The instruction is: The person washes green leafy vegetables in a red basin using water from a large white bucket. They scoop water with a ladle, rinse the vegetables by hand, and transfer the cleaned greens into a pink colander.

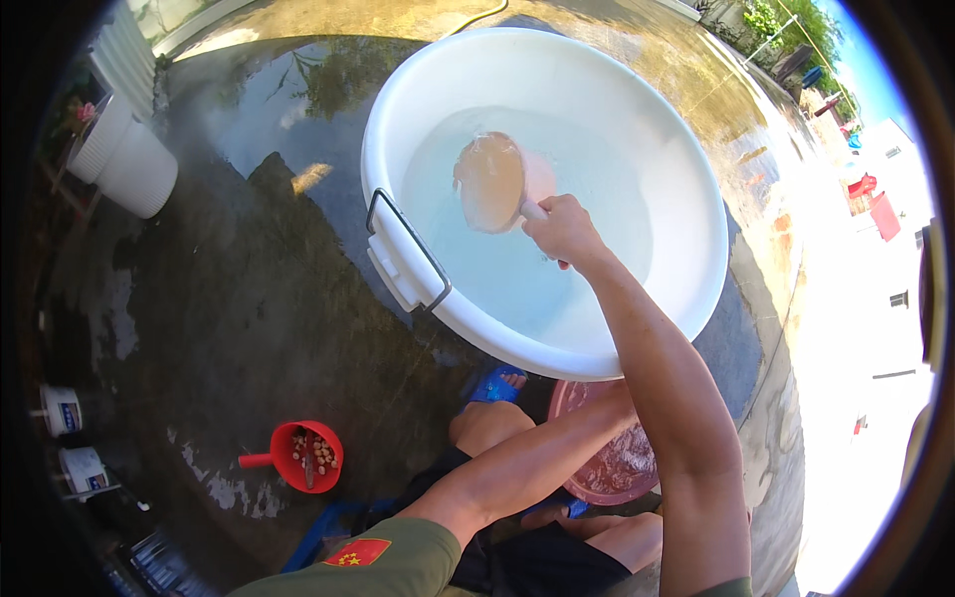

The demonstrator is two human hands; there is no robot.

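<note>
My right hand [568, 231] grips the handle of a pink plastic water dipper [492, 183]. The dipper lies tilted in the clear water of a large round white plastic tub [675, 186], its mouth facing left. Below the tub's near rim, a pink plastic basin [608, 498] of rippling water sits between my feet. My left forearm reaches across to the basin, but the hand itself is hidden behind my right arm. A wire bail handle [409, 242] rests on the tub's left rim.
On the wet concrete, a red plastic dipper [307, 486] holds small round pieces and a knife-like tool. White buckets [61, 410] stand at far left, below a white planter [138, 168]. A yellow hose [477, 16] lies beyond the tub. My feet wear blue sandals [492, 386].
</note>
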